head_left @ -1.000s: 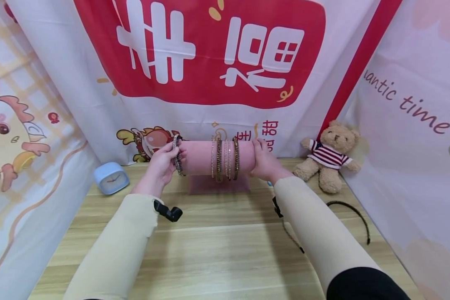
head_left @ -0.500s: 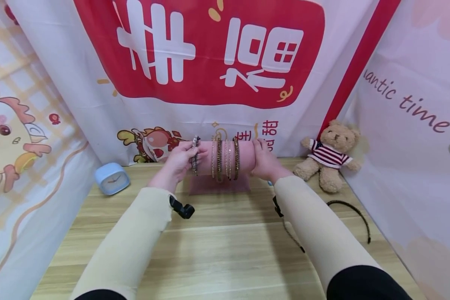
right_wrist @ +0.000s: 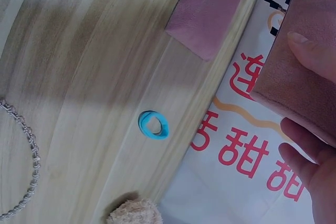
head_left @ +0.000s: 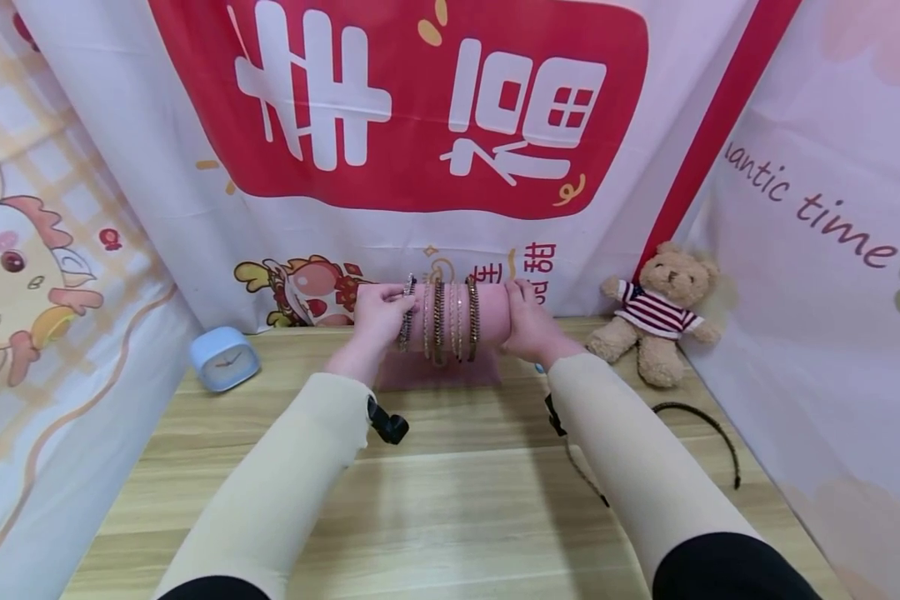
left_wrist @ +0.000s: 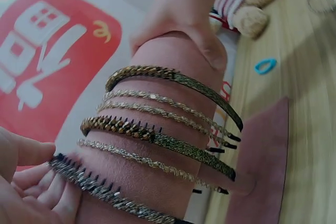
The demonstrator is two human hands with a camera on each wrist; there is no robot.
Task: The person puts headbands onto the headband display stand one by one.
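A pink plush display roll (head_left: 492,312) lies sideways on a pink stand (head_left: 438,377), with several gold and pale beaded headbands (left_wrist: 147,107) straddling it. At its left part my left hand (head_left: 378,318) pinches a silver-grey beaded headband (left_wrist: 97,184) between thumb and fingers. That headband has small black teeth along its edge and sits over the roll, just left of a thin pale one. My right hand (head_left: 532,327) grips the roll's right end, thumb on one side and fingers on the other.
A blue clock (head_left: 225,358) stands at the left. At the right are a teddy bear (head_left: 663,308) in a striped shirt, a dark headband (head_left: 708,419) and a thin beaded headband (right_wrist: 34,153). A small blue ring (right_wrist: 152,124) lies near the stand on the wooden table (head_left: 450,517).
My left hand has slid the silver-grey headband rightward along the roll, from its left end to close beside the other headbands. My right hand has stayed on the roll's right end.
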